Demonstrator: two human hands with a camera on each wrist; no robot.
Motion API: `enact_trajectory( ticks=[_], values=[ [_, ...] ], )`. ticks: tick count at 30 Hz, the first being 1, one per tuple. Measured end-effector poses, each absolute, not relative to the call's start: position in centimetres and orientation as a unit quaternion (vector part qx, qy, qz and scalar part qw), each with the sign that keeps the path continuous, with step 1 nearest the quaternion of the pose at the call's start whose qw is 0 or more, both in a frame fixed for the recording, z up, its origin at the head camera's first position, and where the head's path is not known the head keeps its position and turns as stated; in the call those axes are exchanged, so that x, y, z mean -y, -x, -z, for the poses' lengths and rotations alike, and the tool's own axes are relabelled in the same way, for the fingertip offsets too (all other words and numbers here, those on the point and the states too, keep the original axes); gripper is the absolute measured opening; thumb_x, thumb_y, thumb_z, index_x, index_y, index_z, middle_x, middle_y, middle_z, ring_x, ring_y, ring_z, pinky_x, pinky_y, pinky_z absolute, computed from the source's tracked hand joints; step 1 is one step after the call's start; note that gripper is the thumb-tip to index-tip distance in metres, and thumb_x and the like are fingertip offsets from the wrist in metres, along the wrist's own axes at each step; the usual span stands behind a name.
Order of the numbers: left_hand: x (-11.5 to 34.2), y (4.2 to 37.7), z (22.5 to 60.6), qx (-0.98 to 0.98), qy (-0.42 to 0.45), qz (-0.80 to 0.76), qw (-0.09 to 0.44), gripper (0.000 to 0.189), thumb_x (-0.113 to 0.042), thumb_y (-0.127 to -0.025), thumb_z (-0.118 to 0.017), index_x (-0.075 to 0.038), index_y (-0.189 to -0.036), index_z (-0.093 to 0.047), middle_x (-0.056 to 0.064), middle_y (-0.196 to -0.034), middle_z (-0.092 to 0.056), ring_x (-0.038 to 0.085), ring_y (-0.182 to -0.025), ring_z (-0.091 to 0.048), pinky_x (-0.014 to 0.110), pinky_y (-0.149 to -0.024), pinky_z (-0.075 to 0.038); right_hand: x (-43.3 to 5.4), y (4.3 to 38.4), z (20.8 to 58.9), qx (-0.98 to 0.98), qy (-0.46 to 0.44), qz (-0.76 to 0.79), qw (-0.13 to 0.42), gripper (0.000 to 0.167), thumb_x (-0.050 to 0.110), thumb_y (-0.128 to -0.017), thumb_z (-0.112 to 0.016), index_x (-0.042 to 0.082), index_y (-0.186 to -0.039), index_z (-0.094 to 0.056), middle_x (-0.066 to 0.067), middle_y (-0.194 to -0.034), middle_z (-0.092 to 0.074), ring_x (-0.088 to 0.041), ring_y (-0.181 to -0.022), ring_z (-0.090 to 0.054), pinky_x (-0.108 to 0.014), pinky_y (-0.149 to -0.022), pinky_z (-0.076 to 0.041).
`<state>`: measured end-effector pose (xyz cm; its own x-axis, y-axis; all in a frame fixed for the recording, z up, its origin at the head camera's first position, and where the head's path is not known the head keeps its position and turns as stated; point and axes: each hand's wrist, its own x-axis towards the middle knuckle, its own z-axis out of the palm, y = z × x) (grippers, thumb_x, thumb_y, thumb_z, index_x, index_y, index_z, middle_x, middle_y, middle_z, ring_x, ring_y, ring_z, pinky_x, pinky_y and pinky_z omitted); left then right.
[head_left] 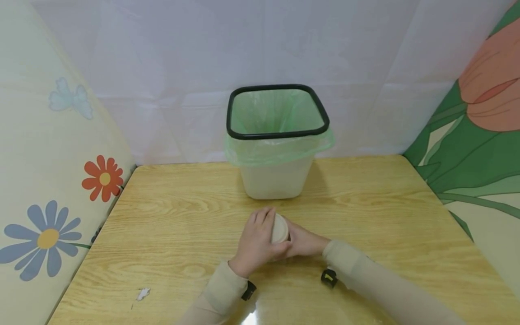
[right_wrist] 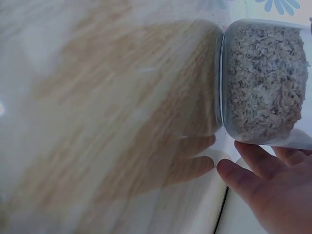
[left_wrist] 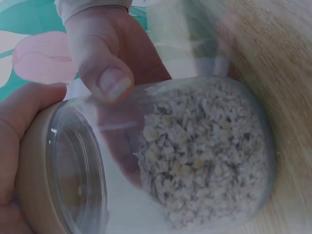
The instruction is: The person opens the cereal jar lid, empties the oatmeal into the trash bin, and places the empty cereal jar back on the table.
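Note:
A clear jar with a beige lid [head_left: 279,229] is held between both hands, in front of a waste bin. Pale flakes [left_wrist: 204,156] that look like oats fill its lower part. My left hand [head_left: 256,241] grips the lid, its fingers curled round the rim in the left wrist view. Lower down, my right hand [head_left: 304,239] holds the glass body [right_wrist: 268,83], with the thumb on one side and the fingers on the other. In the right wrist view the jar's base meets its own reflection at the shiny tabletop. The lid sits on the jar's mouth.
Behind the jar stands a white bin [head_left: 274,180] with a black rim and a green liner bag. The wooden table [head_left: 170,225] has a small worn patch [head_left: 143,294] at front left. Flower-printed panels flank both sides, and a white sheet hangs at the back.

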<state>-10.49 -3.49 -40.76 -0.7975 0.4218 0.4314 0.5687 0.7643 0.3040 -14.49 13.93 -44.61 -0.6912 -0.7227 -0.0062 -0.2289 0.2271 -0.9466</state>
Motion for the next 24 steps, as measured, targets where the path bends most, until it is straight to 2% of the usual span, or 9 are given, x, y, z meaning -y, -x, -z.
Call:
enact_trajectory(
  ticks=[7, 16, 21, 24],
  values=[
    [3.0, 10.3, 40.9, 0.926, 0.245, 0.22, 0.186, 0.078, -0.043, -0.074, -0.079, 0.01, -0.127, -0.055, 0.021, -0.122, -0.058, 0.035, -0.111, -0.054, 0.043, -0.097, -0.044, -14.0, 14.6, 44.8, -0.751, 0.331, 0.524, 0.229, 0.105, 0.013, -0.079, -0.081, -0.002, -0.153, -0.008, -0.023, -0.15, -0.03, -0.036, -0.131, -0.039, -0.029, -0.104, -0.036],
    [2.5, 10.0, 41.1, 0.929, 0.221, 0.198, 0.223, 0.078, -0.044, -0.073, -0.08, 0.01, -0.125, -0.056, 0.021, -0.118, -0.06, 0.033, -0.105, -0.056, 0.041, -0.095, -0.045, -14.1, 14.7, 44.8, -0.756, 0.336, 0.516, 0.221, 0.105, 0.013, -0.078, -0.082, -0.004, -0.152, -0.01, -0.025, -0.15, -0.03, -0.037, -0.132, -0.038, -0.034, -0.107, -0.034],
    [2.3, 9.9, 41.1, 0.933, 0.206, 0.196, 0.22, 0.079, -0.044, -0.075, -0.08, 0.012, -0.125, -0.055, 0.022, -0.119, -0.059, 0.033, -0.106, -0.056, 0.041, -0.096, -0.045, -14.1, 14.7, 44.9, -0.752, 0.334, 0.524, 0.223, 0.103, 0.012, -0.078, -0.081, -0.003, -0.152, -0.011, -0.023, -0.149, -0.032, -0.036, -0.132, -0.039, -0.03, -0.106, -0.034],
    [2.6, 9.9, 40.8, 0.935, 0.214, 0.21, 0.187, 0.084, -0.046, -0.076, -0.08, 0.013, -0.128, -0.052, 0.024, -0.122, -0.057, 0.036, -0.11, -0.055, 0.043, -0.098, -0.044, -14.1, 14.6, 44.8, -0.757, 0.337, 0.516, 0.218, 0.101, 0.013, -0.078, -0.081, -0.006, -0.151, -0.013, -0.026, -0.146, -0.035, -0.037, -0.129, -0.041, -0.033, -0.106, -0.035]
  ],
)
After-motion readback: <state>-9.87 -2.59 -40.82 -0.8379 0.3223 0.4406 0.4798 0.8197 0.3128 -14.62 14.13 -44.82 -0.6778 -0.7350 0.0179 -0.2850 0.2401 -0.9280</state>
